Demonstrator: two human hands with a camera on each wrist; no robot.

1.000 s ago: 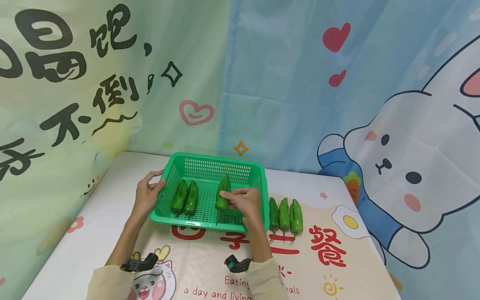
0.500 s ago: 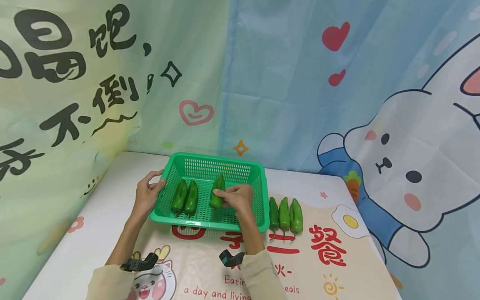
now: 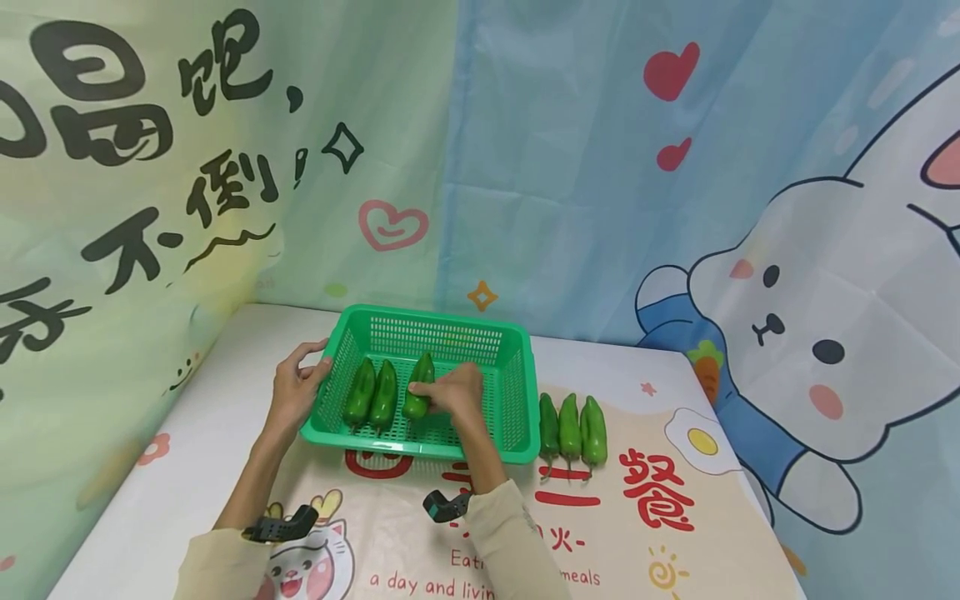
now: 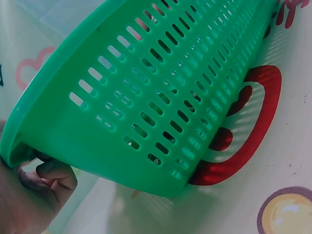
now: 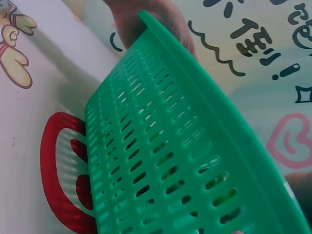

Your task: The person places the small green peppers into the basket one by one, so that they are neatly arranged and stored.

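Observation:
In the head view my right hand (image 3: 456, 390) pinches a green pepper (image 3: 424, 368) inside a green plastic basket (image 3: 397, 447), thumb on top. Left of it, two green peppers lie side by side, a nearer pepper (image 3: 386, 393) and an outer pepper (image 3: 359, 392). My left hand (image 3: 295, 388) grips the basket's left rim. The left wrist view shows that hand (image 4: 36, 197) with its fingers curled under the rim. From the right wrist, the slotted basket wall (image 5: 146, 126) fills the middle and hides most of the peppers.
Three more green peppers (image 3: 570, 427) lie in a row on the table just right of the basket. A printed mat (image 3: 630, 550) with red lettering covers the front of the white table (image 3: 165, 492). Printed curtains (image 3: 555, 167) hang behind and at the left.
My right hand has moved left inside the basket with the pepper, bringing it close to the two lying there. The left hand stays on the rim.

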